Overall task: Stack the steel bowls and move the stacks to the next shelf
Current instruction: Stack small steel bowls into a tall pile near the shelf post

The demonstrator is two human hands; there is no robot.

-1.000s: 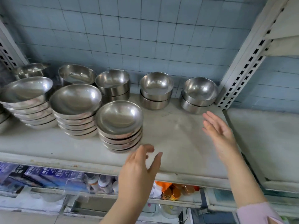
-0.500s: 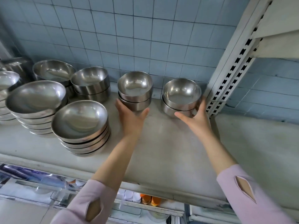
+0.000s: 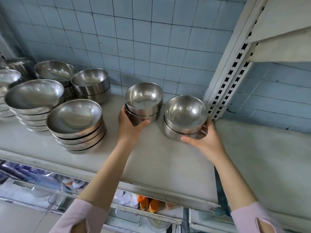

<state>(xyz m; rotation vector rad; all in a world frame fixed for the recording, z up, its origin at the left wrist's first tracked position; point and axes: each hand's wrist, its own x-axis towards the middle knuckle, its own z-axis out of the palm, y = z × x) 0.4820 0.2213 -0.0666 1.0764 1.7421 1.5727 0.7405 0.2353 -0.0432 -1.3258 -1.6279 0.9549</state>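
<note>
The shelf (image 3: 151,158) carries the big stacks (image 3: 75,121) at its left end, and the next shelf (image 3: 262,148) lies past the post (image 3: 225,81). A second ago I see both hands open over the front edge. Now the left hand (image 3: 129,127) curls round the lower bowl of the left stack (image 3: 143,100), which sits slightly tilted. The right hand (image 3: 206,140) cups the right stack (image 3: 185,113), thumb in front, fingers behind. With both grips set, I judge the carry rightward can begin.

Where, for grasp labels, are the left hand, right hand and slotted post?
left hand (image 3: 129,128), head view, its back, gripping the middle bowls (image 3: 144,96)
right hand (image 3: 207,142), head view, its back, gripping the rightmost bowls (image 3: 185,111)
slotted post (image 3: 233,76), head view, face between slot rows
</note>
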